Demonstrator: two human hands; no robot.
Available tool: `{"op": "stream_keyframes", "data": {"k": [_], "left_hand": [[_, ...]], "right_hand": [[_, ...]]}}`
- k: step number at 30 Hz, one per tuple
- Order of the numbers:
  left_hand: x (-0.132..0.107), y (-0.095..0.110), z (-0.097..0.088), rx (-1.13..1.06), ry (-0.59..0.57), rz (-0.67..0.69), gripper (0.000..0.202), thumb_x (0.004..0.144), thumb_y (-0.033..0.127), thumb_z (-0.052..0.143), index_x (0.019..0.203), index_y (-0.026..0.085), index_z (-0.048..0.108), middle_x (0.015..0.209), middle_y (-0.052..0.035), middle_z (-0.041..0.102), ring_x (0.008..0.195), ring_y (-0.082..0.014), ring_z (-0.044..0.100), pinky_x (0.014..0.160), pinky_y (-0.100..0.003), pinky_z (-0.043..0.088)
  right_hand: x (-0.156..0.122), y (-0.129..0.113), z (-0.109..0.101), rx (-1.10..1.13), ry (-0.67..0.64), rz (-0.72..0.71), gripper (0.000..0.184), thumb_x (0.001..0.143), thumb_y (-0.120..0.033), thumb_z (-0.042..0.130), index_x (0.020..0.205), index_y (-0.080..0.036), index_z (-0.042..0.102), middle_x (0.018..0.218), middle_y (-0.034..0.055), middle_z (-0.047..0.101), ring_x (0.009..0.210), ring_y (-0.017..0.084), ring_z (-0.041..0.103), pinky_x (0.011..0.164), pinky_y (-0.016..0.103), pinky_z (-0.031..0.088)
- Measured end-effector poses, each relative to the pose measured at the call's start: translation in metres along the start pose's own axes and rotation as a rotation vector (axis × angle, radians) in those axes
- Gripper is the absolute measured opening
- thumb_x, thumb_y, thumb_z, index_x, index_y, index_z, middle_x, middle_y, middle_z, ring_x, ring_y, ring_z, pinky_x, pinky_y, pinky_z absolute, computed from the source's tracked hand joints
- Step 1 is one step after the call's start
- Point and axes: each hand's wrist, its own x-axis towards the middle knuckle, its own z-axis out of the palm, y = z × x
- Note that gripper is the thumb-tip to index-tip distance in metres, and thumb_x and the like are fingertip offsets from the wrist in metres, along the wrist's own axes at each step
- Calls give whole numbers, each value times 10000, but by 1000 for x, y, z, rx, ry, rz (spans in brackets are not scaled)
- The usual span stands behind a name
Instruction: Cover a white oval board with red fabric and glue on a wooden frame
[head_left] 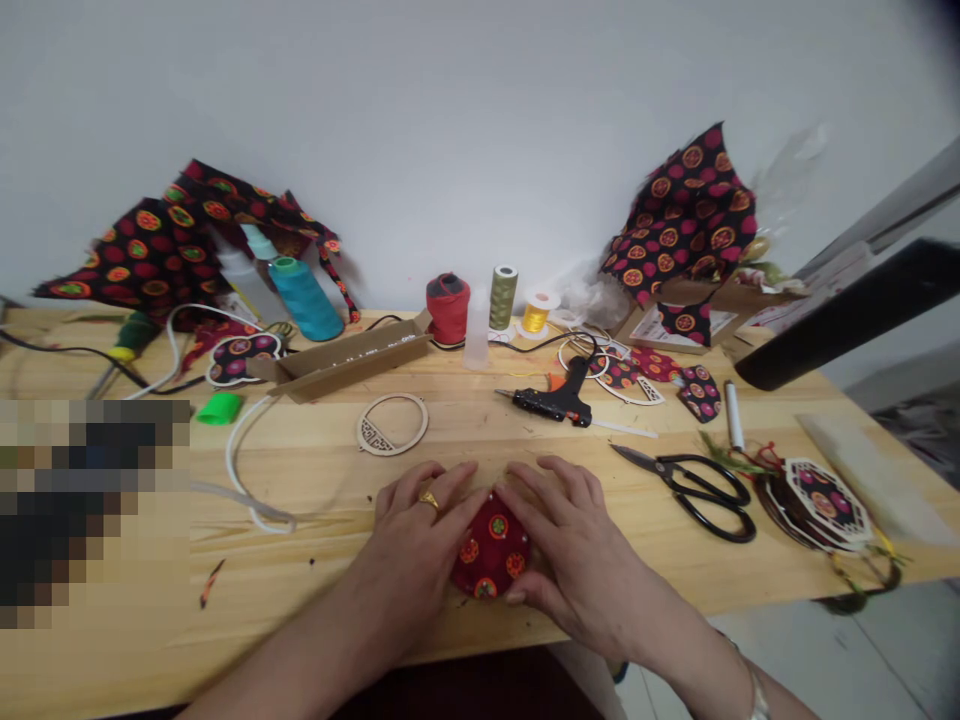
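A round piece covered in dark red fabric with orange and green flower circles (491, 548) lies on the wooden table in front of me. My left hand (424, 530) covers its left side, fingers bent and close together, a gold ring on one finger. From the right, my right hand (574, 545) grips its edge, with the thumb at the lower rim and the fingers along the top. Both sets of fingertips nearly meet at its upper edge. The underside of the piece is hidden. Just beyond my left hand rests a thin wooden ring with a cut-out lattice (392, 424).
Black-handled scissors (694, 485) and a black glue gun (559, 398) lie to the right. Patterned octagonal pieces (829, 503) sit near the right edge. A cardboard tray (352, 360), teal thread cone (304, 300) and fabric scraps (686, 215) stand along the wall. A white cable (232, 450) loops at left.
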Motion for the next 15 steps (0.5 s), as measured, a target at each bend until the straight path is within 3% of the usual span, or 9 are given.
{"op": "stream_keyframes", "data": {"k": [7,15], "left_hand": [[-10,-6,4,-44,97,26,615,702,-23,424,1229,269,543,1287,-22,582,1123,-284,418,871,-446,372],[-15,-5,8,43,66,101,639,699,-27,434,1264,260,514,1217,24,640,1106,-294,432,849,-427,345]], "right_hand": [[-14,4,-1,9,-8,13,724,818,-618,458,1399,-200,345,1442,76,365,1300,357,195,1035,557,242],[-17,1,2,14,-94,-22,727,839,-610,430,1426,-207,284,1461,6,355,1303,358,163,1051,556,203]]}}
